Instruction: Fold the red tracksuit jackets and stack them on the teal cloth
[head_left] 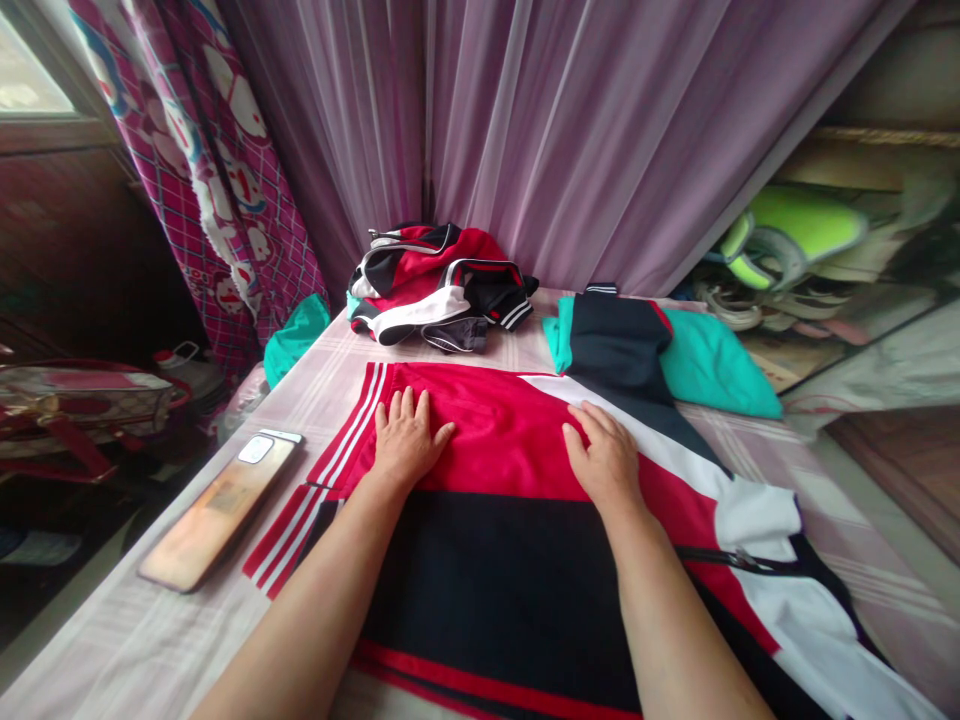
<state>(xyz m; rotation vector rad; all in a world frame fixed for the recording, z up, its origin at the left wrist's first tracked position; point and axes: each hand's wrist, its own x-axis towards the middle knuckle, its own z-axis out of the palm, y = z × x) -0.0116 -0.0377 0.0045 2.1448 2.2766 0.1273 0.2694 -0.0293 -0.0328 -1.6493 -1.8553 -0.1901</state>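
Note:
A red, black and white track jacket [502, 560] lies spread across the checked tablecloth in front of me. Its striped ribbed band runs down the left side, and a zipper [742, 560] shows at the right. My left hand [405, 435] rests flat on the red fabric beside that band, fingers spread. On the red part near the white stripe lies my right hand [604, 450], its fingers stretched out and slightly bent. Neither hand holds anything. A dark sleeve [619, 345] reaches toward the back right, over a teal cloth [720, 365].
A crumpled track jacket [442, 285] lies at the back by the purple curtain [570, 140]. A phone [225, 510] lies near the left table edge. Another teal cloth [296, 340] is at the back left corner. Shelves with shoes [739, 305] stand at right.

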